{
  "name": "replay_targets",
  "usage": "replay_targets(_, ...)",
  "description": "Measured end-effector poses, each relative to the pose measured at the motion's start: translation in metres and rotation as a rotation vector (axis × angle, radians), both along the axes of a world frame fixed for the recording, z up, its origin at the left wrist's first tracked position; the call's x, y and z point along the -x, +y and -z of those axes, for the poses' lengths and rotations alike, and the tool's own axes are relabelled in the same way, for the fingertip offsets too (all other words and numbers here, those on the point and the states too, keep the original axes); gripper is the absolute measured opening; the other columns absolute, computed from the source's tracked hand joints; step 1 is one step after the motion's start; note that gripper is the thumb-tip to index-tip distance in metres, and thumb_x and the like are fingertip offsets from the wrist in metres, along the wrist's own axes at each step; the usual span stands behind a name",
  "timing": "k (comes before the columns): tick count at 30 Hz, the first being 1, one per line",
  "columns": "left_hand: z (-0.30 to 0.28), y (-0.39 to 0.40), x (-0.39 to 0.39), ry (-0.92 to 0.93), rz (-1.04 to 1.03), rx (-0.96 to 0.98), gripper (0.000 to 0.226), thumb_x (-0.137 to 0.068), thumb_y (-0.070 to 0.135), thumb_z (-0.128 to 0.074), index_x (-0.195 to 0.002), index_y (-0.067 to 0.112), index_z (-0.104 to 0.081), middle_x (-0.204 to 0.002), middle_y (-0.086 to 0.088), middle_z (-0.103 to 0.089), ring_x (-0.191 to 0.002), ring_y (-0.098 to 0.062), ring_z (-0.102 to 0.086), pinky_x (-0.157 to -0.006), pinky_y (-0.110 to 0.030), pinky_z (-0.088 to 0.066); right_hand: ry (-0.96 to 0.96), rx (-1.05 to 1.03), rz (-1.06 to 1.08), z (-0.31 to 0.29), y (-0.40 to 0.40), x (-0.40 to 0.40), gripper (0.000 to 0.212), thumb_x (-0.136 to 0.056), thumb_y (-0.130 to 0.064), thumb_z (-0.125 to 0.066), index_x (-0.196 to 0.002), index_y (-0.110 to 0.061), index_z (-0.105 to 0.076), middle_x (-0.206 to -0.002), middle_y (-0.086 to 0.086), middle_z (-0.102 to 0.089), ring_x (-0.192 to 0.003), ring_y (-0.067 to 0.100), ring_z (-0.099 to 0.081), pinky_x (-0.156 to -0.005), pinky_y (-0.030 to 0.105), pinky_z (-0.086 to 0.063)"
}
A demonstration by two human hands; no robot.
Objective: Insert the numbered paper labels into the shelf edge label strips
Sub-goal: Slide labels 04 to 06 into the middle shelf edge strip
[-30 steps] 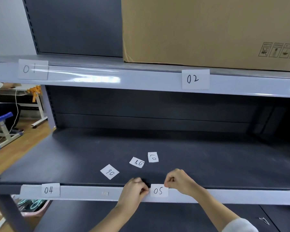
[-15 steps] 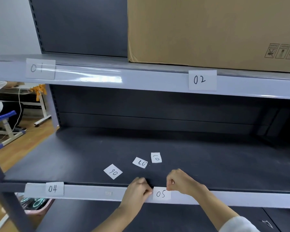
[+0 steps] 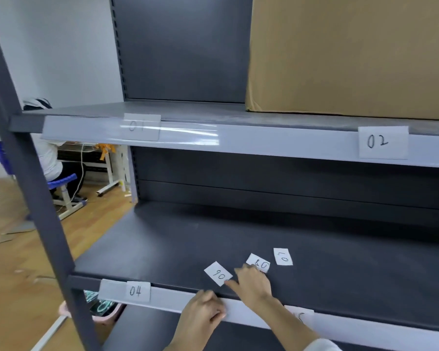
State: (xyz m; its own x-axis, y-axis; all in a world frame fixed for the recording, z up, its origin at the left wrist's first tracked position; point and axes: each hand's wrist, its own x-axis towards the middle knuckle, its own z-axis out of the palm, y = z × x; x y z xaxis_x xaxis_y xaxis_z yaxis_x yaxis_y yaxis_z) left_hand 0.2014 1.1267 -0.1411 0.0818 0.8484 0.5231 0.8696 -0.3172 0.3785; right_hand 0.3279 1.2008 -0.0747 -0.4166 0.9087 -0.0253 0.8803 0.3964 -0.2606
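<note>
While the left hand (image 3: 203, 315) rests with curled fingers on the pale grey plastic label strip (image 3: 170, 300), the right hand (image 3: 251, 283) reaches onto the dark grey metal shelf (image 3: 340, 269) behind that strip, fingers spread loosely on the small white paper labels (the "06" one (image 3: 218, 273), the "08" one (image 3: 259, 264)).

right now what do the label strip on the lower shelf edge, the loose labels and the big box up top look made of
Lower label strip: seems smooth plastic, pale grey, with a slight sheen.
Loose labels 06, 08 and 07: thin matte white paper with handwritten digits, lying flat on the shelf.
Big box: brown cardboard, dull and fibrous-looking, with a soft rounded bottom corner.
</note>
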Motion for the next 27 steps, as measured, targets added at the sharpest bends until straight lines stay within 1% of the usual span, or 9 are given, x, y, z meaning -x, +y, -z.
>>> replay_targets(3, 0.006, -0.004, 0.015, -0.024, -0.004, -0.043, 0.008, -0.056, 0.026, -0.063, -0.052, 0.027, -0.056, -0.081, 0.016, -0.046, -0.068, 0.003, -0.046, -0.048, -0.005, -0.043, -0.048, -0.047, 0.035, 0.006, 0.0, 0.019, 0.046, -0.09, -0.043, -0.047, -0.111, -0.004, -0.059, -0.122, 0.012, -0.057, -0.118, 0.025, -0.048, -0.096, 0.034, -0.04)
replay_targets(9, 0.016, -0.006, 0.025, -0.006, 0.021, -0.045, 0.02, -0.044, 0.029, -0.072, -0.055, 0.029, -0.056, -0.085, 0.02, -0.046, -0.068, 0.004, -0.043, -0.046, -0.001, -0.041, -0.044, -0.024, 0.089, 0.005, 0.003, 0.029, 0.043, -0.084, -0.038, -0.059, -0.114, -0.008, -0.057, -0.122, 0.008, -0.056, -0.119, 0.023, -0.047, -0.096, 0.032, -0.041)
replay_targets(12, 0.02, -0.006, 0.023, -0.008, 0.019, -0.048, 0.018, -0.044, 0.031, -0.071, -0.054, 0.03, -0.057, -0.082, 0.018, -0.043, -0.069, 0.004, -0.043, -0.047, -0.002, -0.042, 0.212, 0.058, 0.122, 0.002, 0.004, 0.028, 0.008, -0.084, -0.023, -0.062, -0.09, -0.019, -0.058, -0.105, 0.003, -0.053, -0.101, 0.019, -0.052, -0.087, 0.03, -0.045)
replay_targets(14, 0.022, -0.005, 0.019, -0.004, 0.024, -0.037, 0.013, -0.048, 0.035, -0.068, -0.052, 0.03, -0.057, -0.081, 0.017, -0.042, -0.069, 0.003, -0.042, -0.049, 0.0, -0.041, 0.45, 0.155, 0.168, 0.001, 0.006, 0.024, 0.027, -0.086, -0.013, -0.058, -0.066, -0.027, -0.046, -0.078, -0.003, -0.054, -0.071, 0.013, -0.052, -0.074, 0.026, -0.048)
replay_targets(15, 0.023, -0.003, 0.016, -0.005, 0.032, -0.039, 0.011, -0.05, 0.037, -0.067, -0.051, 0.03, -0.058, -0.081, 0.017, -0.041, -0.068, 0.003, -0.041, -0.051, 0.001, -0.039, 0.538, 0.189, 0.183, 0.001, 0.007, 0.02, 0.027, -0.086, -0.01, -0.055, -0.065, -0.025, -0.047, -0.071, -0.004, -0.054, -0.065, 0.011, -0.05, -0.066, 0.019, -0.046)
replay_targets(17, 0.024, 0.001, 0.007, -0.005, 0.061, -0.057, 0.01, -0.054, 0.039, -0.063, -0.049, 0.031, -0.059, -0.08, 0.016, -0.041, -0.068, 0.003, -0.041, -0.054, 0.004, -0.033, 0.649, 0.23, 0.202, -0.002, 0.009, 0.009, 0.014, -0.088, -0.007, -0.051, -0.081, -0.017, -0.059, -0.072, -0.001, -0.055, -0.064, 0.01, -0.049, -0.054, 0.01, -0.038)
replay_targets(19, 0.026, 0.009, -0.007, -0.012, 0.108, -0.074, 0.017, -0.059, 0.041, -0.055, -0.048, 0.031, -0.06, -0.079, 0.016, -0.04, -0.068, 0.003, -0.041, -0.055, 0.004, -0.034, 0.72, 0.205, 0.22, -0.005, 0.01, -0.008, 0.018, -0.09, -0.007, -0.047, -0.101, -0.011, -0.062, -0.072, -0.002, -0.051, -0.064, 0.008, -0.047, -0.056, 0.01, -0.038)
replay_targets(22, 0.026, 0.02, -0.039, 0.006, 0.174, -0.096, 0.022, -0.06, 0.044, -0.049, -0.047, 0.032, -0.061, -0.079, 0.016, -0.04, -0.07, 0.004, -0.042, -0.055, 0.002, -0.039, 0.794, 0.23, 0.25, -0.013, 0.007, -0.045, 0.02, -0.095, -0.007, -0.039, -0.102, -0.018, -0.055, -0.079, -0.009, -0.053, -0.058, 0.004, -0.057, -0.058, 0.017, -0.046)
replay_targets(27, 0.024, 0.033, -0.11, -0.011, 0.313, -0.098, 0.02, -0.06, 0.043, -0.051, -0.049, 0.03, -0.061, -0.079, 0.016, -0.044, -0.072, 0.006, -0.045, -0.054, -0.001, -0.044, 0.841, 0.204, 0.384, -0.021, -0.001, -0.128, 0.022, -0.092, -0.002, -0.042, -0.109, -0.014, -0.05, -0.073, -0.008, -0.048, -0.041, 0.001, -0.06, -0.043, 0.017, -0.037)
